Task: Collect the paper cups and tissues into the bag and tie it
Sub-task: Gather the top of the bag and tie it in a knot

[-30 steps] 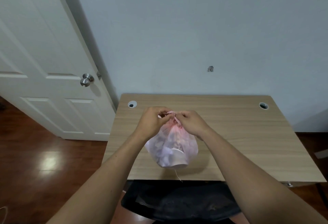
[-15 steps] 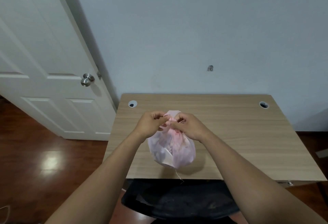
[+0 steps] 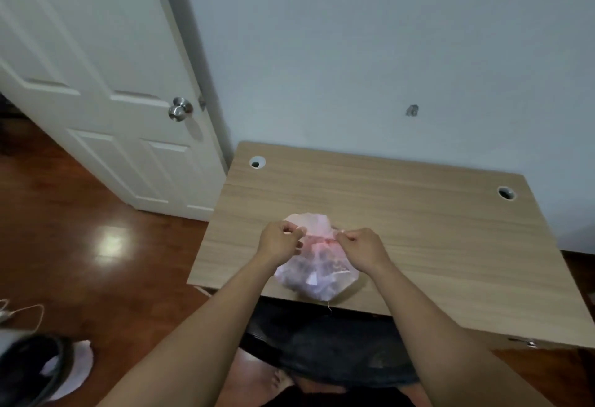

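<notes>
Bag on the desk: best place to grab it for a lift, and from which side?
The neck, from above. The bag is cinched narrow there, between the left hand and right hand, both pinching its plastic; the body below bulges, soft and wide.

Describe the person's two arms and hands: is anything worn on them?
Both arms are bare: no sleeve shows on the left forearm or the right forearm up to the picture's lower edge. The left hand and the right hand wear no gloves. No watch, bracelet or ring shows on the parts in view.
</notes>
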`<control>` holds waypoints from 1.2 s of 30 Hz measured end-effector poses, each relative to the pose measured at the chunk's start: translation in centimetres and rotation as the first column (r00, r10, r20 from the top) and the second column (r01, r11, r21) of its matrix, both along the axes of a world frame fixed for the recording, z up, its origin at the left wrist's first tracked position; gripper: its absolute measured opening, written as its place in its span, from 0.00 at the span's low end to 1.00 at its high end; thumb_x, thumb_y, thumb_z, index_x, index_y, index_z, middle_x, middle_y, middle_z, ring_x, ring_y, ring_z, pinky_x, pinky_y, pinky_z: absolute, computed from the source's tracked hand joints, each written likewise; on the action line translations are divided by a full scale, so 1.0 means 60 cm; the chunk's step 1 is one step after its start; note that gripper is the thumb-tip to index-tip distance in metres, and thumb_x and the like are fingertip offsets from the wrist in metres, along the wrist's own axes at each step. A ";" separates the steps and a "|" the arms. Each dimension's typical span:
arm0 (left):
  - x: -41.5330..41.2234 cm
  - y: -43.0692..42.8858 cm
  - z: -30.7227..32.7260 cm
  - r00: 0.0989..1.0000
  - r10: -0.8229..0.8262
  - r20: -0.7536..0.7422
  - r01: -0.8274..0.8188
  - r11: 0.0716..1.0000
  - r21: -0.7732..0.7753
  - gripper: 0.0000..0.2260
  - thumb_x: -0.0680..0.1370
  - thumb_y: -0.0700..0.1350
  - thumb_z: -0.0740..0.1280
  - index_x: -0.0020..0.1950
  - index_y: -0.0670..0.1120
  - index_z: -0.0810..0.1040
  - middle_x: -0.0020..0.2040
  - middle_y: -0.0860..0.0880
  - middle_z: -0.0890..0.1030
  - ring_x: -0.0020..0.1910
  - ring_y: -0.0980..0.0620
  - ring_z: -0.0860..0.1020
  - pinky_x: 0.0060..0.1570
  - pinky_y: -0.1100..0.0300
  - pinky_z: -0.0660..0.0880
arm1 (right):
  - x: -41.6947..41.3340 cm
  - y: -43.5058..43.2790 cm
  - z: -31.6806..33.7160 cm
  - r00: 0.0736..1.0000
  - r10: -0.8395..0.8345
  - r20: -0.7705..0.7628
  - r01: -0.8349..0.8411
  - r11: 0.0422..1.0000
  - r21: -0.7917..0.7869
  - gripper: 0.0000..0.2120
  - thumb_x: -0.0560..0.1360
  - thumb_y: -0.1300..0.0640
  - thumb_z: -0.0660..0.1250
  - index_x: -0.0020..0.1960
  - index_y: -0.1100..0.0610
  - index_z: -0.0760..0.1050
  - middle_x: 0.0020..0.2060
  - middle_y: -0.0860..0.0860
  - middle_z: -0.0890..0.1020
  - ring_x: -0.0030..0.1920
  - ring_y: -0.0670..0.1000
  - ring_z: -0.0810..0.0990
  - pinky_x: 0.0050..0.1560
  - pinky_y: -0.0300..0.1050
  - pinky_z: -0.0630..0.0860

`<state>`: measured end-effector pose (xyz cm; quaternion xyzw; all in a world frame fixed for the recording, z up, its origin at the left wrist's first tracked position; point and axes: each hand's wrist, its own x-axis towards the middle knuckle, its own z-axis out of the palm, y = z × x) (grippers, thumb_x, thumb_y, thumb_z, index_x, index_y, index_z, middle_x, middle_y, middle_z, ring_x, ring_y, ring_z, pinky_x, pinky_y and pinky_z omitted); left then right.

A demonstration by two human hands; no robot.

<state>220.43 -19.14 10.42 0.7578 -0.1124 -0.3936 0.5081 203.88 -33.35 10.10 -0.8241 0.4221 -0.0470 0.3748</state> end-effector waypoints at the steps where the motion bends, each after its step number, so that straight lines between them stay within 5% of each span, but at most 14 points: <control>1: -0.004 0.007 -0.014 0.999 0.007 0.052 -0.010 0.999 0.054 0.11 0.81 0.44 0.75 0.40 0.43 0.81 0.39 0.44 0.85 0.36 0.47 0.84 0.43 0.49 0.86 | -0.005 0.002 -0.011 1.000 -0.002 -0.030 0.002 1.000 -0.006 0.29 0.84 0.53 0.69 0.25 0.54 0.68 0.22 0.49 0.72 0.29 0.50 0.73 0.36 0.47 0.64; 5: -0.023 0.028 -0.053 0.966 0.018 0.258 -0.066 0.982 0.178 0.15 0.79 0.47 0.75 0.33 0.46 0.79 0.34 0.45 0.85 0.38 0.42 0.85 0.46 0.50 0.84 | -0.014 0.004 -0.042 0.991 -0.011 -0.137 0.008 1.000 -0.022 0.28 0.84 0.49 0.68 0.26 0.55 0.71 0.23 0.49 0.74 0.29 0.47 0.76 0.31 0.42 0.67; 12: -0.058 0.039 -0.061 0.907 -0.108 0.408 -0.011 0.961 0.277 0.10 0.81 0.47 0.72 0.42 0.44 0.80 0.41 0.47 0.84 0.42 0.49 0.79 0.44 0.58 0.73 | -0.011 0.002 -0.050 0.992 0.020 -0.127 -0.015 0.999 0.040 0.22 0.84 0.53 0.67 0.31 0.55 0.76 0.29 0.52 0.79 0.38 0.58 0.80 0.38 0.47 0.68; 15: -0.078 0.043 -0.067 0.919 -0.143 0.368 0.048 0.965 0.257 0.04 0.81 0.45 0.72 0.51 0.47 0.78 0.45 0.49 0.84 0.45 0.48 0.82 0.47 0.54 0.78 | -0.021 -0.010 -0.054 0.992 0.083 -0.094 -0.075 0.993 0.093 0.11 0.83 0.54 0.68 0.47 0.56 0.86 0.44 0.54 0.88 0.48 0.59 0.85 0.45 0.46 0.73; 17: -0.095 0.046 -0.067 0.911 -0.214 0.352 0.128 0.959 0.253 0.09 0.82 0.44 0.70 0.61 0.49 0.77 0.48 0.49 0.83 0.45 0.49 0.82 0.47 0.56 0.78 | -0.027 -0.022 -0.058 0.989 0.122 -0.079 -0.113 0.988 0.109 0.10 0.83 0.55 0.69 0.56 0.55 0.88 0.52 0.52 0.90 0.54 0.57 0.86 0.52 0.45 0.76; 21: -0.133 0.043 -0.073 0.863 -0.336 0.378 0.197 0.911 0.361 0.22 0.80 0.45 0.71 0.75 0.48 0.76 0.62 0.47 0.81 0.56 0.47 0.80 0.56 0.58 0.73 | -0.035 -0.049 -0.080 0.985 0.172 -0.026 -0.161 0.956 0.246 0.13 0.76 0.46 0.67 0.49 0.52 0.87 0.42 0.49 0.90 0.47 0.57 0.89 0.55 0.55 0.85; 24: -0.161 0.030 -0.074 0.865 -0.290 0.411 0.101 0.901 0.422 0.19 0.78 0.50 0.76 0.67 0.48 0.82 0.58 0.48 0.84 0.55 0.48 0.82 0.57 0.55 0.78 | -0.026 -0.080 -0.127 0.977 0.210 0.037 -0.210 0.917 0.340 0.15 0.73 0.42 0.65 0.47 0.49 0.85 0.38 0.47 0.90 0.43 0.54 0.90 0.53 0.62 0.87; 26: -0.174 0.023 -0.075 0.849 -0.237 0.473 0.005 0.897 0.441 0.10 0.79 0.51 0.75 0.55 0.47 0.85 0.49 0.48 0.86 0.48 0.47 0.83 0.51 0.53 0.79 | -0.019 -0.092 -0.146 0.966 0.251 0.065 -0.258 0.893 0.370 0.15 0.73 0.41 0.65 0.48 0.48 0.85 0.40 0.48 0.90 0.43 0.54 0.90 0.53 0.62 0.87; 29: -0.192 0.020 -0.080 0.833 -0.174 0.526 -0.090 0.894 0.439 0.13 0.81 0.52 0.73 0.41 0.45 0.84 0.39 0.47 0.84 0.38 0.47 0.81 0.41 0.53 0.76 | -0.022 -0.084 -0.106 0.954 0.287 0.080 -0.297 0.887 0.352 0.13 0.74 0.42 0.66 0.48 0.48 0.84 0.40 0.50 0.90 0.44 0.55 0.90 0.53 0.62 0.87; 32: -0.210 0.029 -0.077 0.859 -0.035 0.511 -0.170 0.922 0.348 0.16 0.81 0.55 0.72 0.41 0.44 0.86 0.38 0.48 0.85 0.38 0.47 0.82 0.41 0.53 0.77 | -0.031 -0.061 -0.035 0.944 0.316 0.092 -0.328 0.887 0.324 0.12 0.81 0.56 0.64 0.50 0.44 0.85 0.44 0.48 0.90 0.45 0.50 0.90 0.55 0.57 0.87; 36: -0.215 0.047 -0.054 0.890 0.225 0.396 -0.306 0.939 0.154 0.12 0.81 0.53 0.74 0.46 0.46 0.91 0.41 0.51 0.89 0.42 0.54 0.87 0.47 0.59 0.80 | -0.017 -0.042 0.009 0.904 0.416 0.096 -0.427 0.874 0.234 0.16 0.82 0.58 0.62 0.53 0.44 0.87 0.51 0.47 0.90 0.52 0.52 0.88 0.60 0.52 0.84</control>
